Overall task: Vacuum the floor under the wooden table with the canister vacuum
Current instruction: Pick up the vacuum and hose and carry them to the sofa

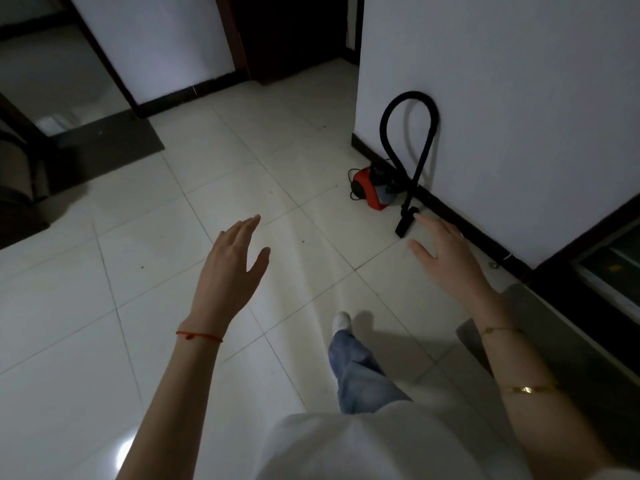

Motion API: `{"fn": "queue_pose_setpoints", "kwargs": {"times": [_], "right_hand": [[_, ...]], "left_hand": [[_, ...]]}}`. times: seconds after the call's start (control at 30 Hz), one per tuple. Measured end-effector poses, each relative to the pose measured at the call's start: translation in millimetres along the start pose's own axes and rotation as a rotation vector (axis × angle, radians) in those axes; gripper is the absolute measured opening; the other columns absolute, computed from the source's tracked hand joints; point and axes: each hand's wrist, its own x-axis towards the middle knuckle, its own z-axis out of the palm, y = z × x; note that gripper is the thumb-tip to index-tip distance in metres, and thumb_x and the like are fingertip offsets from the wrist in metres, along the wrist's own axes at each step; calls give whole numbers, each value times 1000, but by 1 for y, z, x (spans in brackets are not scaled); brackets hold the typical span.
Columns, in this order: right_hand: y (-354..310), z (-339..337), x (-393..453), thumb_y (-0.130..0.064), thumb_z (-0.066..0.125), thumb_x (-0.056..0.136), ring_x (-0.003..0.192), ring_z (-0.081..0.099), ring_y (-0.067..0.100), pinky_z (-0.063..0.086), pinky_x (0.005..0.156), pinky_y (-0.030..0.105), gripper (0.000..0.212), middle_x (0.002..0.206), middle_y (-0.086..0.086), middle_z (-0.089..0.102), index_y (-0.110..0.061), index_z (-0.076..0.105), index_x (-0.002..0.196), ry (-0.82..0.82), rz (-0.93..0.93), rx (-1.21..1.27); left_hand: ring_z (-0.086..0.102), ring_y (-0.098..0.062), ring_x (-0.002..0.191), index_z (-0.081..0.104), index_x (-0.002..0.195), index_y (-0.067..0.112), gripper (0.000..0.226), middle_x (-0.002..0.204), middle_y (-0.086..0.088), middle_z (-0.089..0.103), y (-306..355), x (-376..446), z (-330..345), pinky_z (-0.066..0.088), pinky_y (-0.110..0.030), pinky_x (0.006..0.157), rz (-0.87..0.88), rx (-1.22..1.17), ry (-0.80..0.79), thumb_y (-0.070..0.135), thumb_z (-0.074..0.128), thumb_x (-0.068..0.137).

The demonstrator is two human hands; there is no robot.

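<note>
Canister vacuum (370, 192): at 1 o'clock, against the wall (519, 116).
Wand (408, 202): upright, nozzle down.
Right hand (446, 258): nearer, fingers spread, empty.
Left hand (232, 265): fingers straight, empty.

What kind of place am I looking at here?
Most likely a hallway or entry area inside a home, dimly lit. It has a pale tiled floor, white walls with dark baseboards, a dark doormat by a doorway, and a small red canister vacuum parked against the wall.
</note>
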Motion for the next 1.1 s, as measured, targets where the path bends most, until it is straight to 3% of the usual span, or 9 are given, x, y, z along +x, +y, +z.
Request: {"fn": "queue_pose_setpoints", "kwargs": {"times": [0.13, 0.63, 0.77, 0.9, 1.1], "right_hand": [[4, 16, 94, -27, 52, 96, 133, 36, 21, 26, 100, 23, 50, 144, 7, 44, -16, 38, 143, 18, -2, 8], [11, 28, 424, -30, 53, 95, 130, 40, 21, 37, 106, 36, 48, 139, 6, 48, -17, 41, 140, 110, 67, 17], [24, 43, 499, -25, 57, 93, 128, 43, 23, 39, 106, 37, 47, 135, 8, 51, -13, 45, 137, 178, 105, 16], [33, 57, 572, -26, 57, 93, 124, 45, 22, 33, 101, 24, 46, 133, 9, 53, -11, 47, 135, 234, 201, 8], [34, 72, 650, -25, 61, 92, 126, 45, 23, 37, 105, 33, 49, 134, 8, 52, -12, 46, 136, 358, 365, 41]], "left_hand": [[40, -20, 135, 34, 146, 17, 55, 145, -3, 44, -19, 96, 15, 36, -43, 111, 13, 9, -22, 33, 51, 96], [44, -20, 131, 34, 146, 20, 55, 144, -2, 45, -66, 460, 53, 40, -38, 108, 141, -64, -40, 35, 50, 96], [45, -19, 130, 33, 147, 21, 55, 145, -3, 44, -81, 563, 83, 40, -34, 107, 224, -94, -85, 35, 51, 96], [46, -17, 129, 36, 145, 18, 54, 142, -3, 46, -90, 669, 110, 40, -33, 107, 362, -118, -139, 32, 52, 96], [46, -18, 128, 38, 144, 17, 53, 140, -4, 48, -84, 798, 136, 36, -31, 110, 524, -127, -201, 26, 55, 95]]}}
